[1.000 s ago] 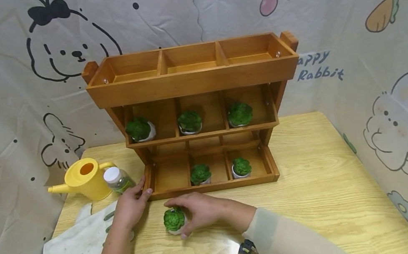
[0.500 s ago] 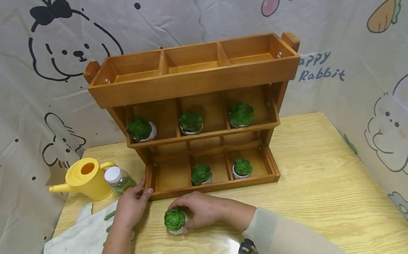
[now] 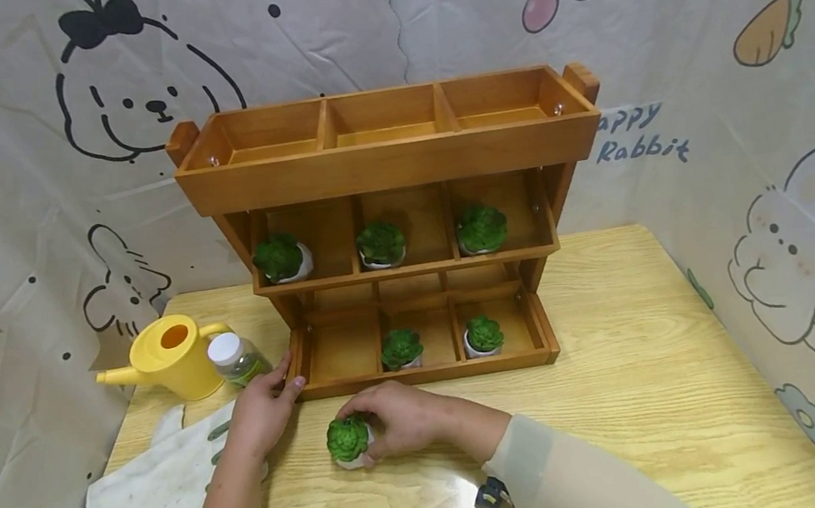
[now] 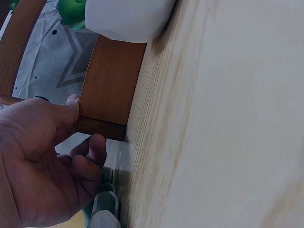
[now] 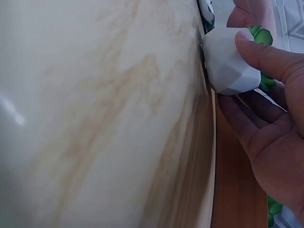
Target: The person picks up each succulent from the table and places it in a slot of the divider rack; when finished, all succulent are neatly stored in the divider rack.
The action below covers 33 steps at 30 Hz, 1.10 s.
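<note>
My right hand (image 3: 405, 418) grips a small potted succulent (image 3: 347, 438) at the table's front. In the right wrist view, the thumb lies against its white faceted pot (image 5: 230, 61), with fingers on the other side and the pot on the tabletop. At the left my left hand (image 3: 262, 409) holds the lower front corner of a three-tier wooden plant stand (image 3: 390, 168). The left wrist view shows the thumb and curled fingers (image 4: 90, 152) about that corner. Potted succulents sit in all three middle-tier compartments. The bottom tier has one in its middle compartment (image 3: 400, 347) and one in its right (image 3: 482, 335).
A yellow watering can (image 3: 174, 360) and a white-capped clear jar (image 3: 237, 359) stand left of the plant stand. White gloves (image 3: 154, 484) with green marks lie beside my left forearm. A printed cloth (image 3: 351, 26) hangs behind and at both sides.
My right thumb and fingers have closed in from around the succulent onto its pot. The pot has barely moved, and the left hand has kept its place on the stand.
</note>
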Available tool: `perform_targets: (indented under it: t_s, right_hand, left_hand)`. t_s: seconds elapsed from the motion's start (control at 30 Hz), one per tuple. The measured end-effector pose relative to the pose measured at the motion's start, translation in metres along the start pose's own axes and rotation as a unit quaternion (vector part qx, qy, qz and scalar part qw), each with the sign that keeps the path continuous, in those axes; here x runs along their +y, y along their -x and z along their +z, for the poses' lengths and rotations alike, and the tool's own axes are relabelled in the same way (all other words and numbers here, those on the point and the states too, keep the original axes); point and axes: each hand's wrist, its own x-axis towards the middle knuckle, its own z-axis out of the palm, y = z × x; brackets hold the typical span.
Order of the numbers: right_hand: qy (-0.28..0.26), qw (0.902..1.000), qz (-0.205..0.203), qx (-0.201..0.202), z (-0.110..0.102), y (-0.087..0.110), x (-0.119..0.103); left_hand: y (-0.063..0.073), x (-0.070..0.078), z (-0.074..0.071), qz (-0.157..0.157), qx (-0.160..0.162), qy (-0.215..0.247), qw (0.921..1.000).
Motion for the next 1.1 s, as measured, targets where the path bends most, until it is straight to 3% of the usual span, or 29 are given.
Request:
perform_targets:
  t_s: [0.5, 1.1]
  right_hand:
    - [0.005, 0.9995, 0.028, 0.017, -0.012, -0.003, -0.005]
    - [0.007, 0.9966, 0.033, 0.075, -0.027, -0.011, -0.008]
  left_hand:
    - [-0.001, -0.002, 0.000, 0.013, 0.007, 0.000, 0.9999]
    - [-0.002, -0.002, -0.001, 0.013, 0.006, 0.008, 0.9999]
